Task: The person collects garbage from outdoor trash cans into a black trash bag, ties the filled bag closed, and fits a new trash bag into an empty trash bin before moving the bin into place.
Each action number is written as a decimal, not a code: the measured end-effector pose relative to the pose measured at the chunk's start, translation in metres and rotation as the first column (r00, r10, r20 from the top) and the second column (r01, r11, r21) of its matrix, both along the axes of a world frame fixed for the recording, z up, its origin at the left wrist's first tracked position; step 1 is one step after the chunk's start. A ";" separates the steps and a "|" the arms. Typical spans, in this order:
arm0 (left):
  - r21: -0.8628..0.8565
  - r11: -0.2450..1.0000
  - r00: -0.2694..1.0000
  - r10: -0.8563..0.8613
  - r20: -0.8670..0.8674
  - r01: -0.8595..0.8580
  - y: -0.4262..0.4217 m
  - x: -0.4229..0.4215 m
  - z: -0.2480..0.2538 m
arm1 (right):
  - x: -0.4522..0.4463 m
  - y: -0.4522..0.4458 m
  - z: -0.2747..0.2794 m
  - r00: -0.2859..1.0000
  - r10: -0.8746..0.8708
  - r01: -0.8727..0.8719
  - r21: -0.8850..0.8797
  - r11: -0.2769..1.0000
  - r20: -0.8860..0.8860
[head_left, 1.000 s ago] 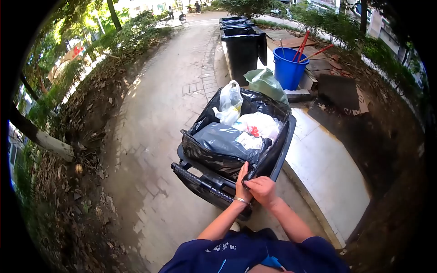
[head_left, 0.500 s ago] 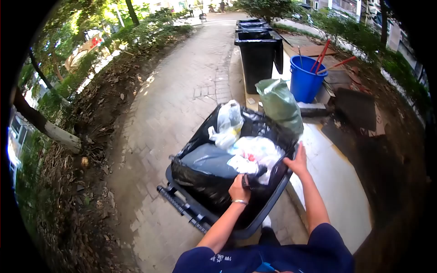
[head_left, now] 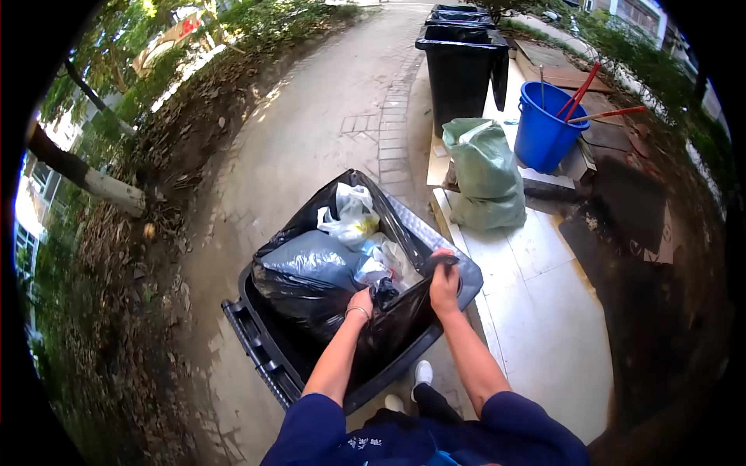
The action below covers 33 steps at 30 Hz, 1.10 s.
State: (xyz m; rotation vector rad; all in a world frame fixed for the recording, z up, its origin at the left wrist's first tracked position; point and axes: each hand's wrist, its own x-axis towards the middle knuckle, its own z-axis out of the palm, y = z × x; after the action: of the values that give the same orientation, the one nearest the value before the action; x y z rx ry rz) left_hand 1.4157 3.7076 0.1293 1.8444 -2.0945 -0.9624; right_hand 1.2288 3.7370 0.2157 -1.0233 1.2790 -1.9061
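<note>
Your left hand (head_left: 360, 304) grips the black liner (head_left: 299, 289) at the six o'clock side of its opening, and your right hand (head_left: 444, 286) grips it at four o'clock. A grey bag (head_left: 311, 255) and a white bag (head_left: 350, 218) lie inside. At two o'clock from the bin (head_left: 410, 360), a green sack (head_left: 488, 180) stands near a blue bucket (head_left: 542, 141).

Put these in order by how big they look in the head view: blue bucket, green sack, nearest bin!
1. Nearest bin, easily the largest
2. Green sack
3. Blue bucket, somewhat smaller than the sack
</note>
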 end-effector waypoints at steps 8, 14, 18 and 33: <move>-0.243 0.741 0.545 0.193 -0.816 -0.626 0.114 0.014 0.098 | 0.021 0.048 0.003 0.920 0.389 -0.388 0.025 0.921 -0.051; 0.040 0.758 0.277 0.285 -0.918 -0.651 0.188 0.040 0.108 | 0.031 0.113 0.017 0.827 0.546 -0.505 0.247 0.827 -0.137; -0.339 0.884 0.746 0.016 -0.666 -0.322 0.171 0.034 0.101 | 0.052 0.114 0.025 0.732 0.600 -0.535 0.272 0.800 -0.323; -0.002 0.809 0.613 0.444 -0.654 -0.588 0.135 -0.015 0.080 | 0.003 -0.041 0.072 0.643 0.500 -0.603 0.019 0.797 -0.580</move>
State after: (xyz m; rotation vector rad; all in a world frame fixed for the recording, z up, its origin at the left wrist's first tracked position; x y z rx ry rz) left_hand 1.4005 3.8430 0.2090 1.5637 -1.1069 -0.9546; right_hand 1.2321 3.6957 0.2881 -1.9283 0.9038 -1.2748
